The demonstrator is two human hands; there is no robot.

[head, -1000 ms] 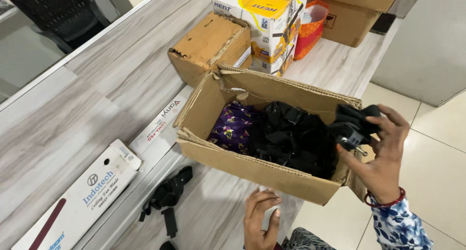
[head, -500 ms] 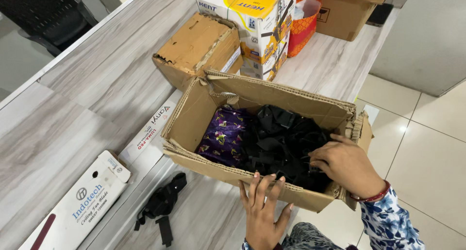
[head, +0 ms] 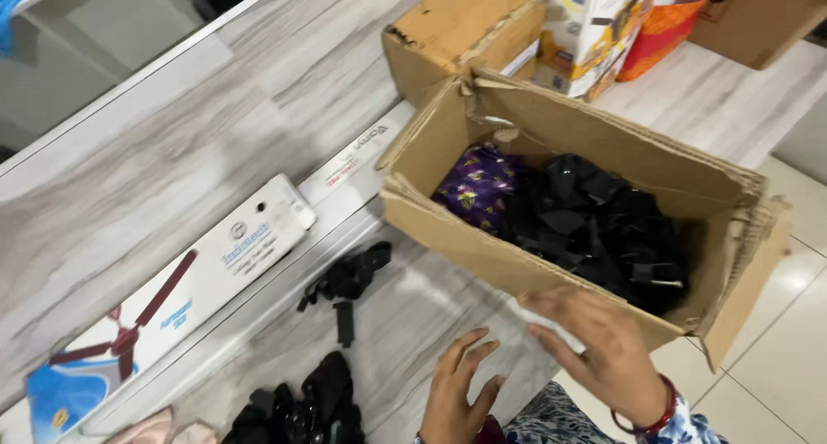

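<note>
Cardboard box (head: 482, 246) overhanging table edge (head: 551, 384); left hand (head: 457, 392) and right hand (head: 603, 349) spread, empty; likely to tip if nudged.

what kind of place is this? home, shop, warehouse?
Probably a shop or stockroom counter, though I can't be sure: an open cardboard box of black items, a long boxed ceiling fan, and more cartons stacked behind.

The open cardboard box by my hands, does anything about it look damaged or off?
Yes. The open cardboard box is battered: its rim is torn and crumpled, and its right-hand flap is bent outward with ragged edges. The smaller closed box behind it has a scuffed, torn corner. The black items inside lie in a loose tangle.
</note>
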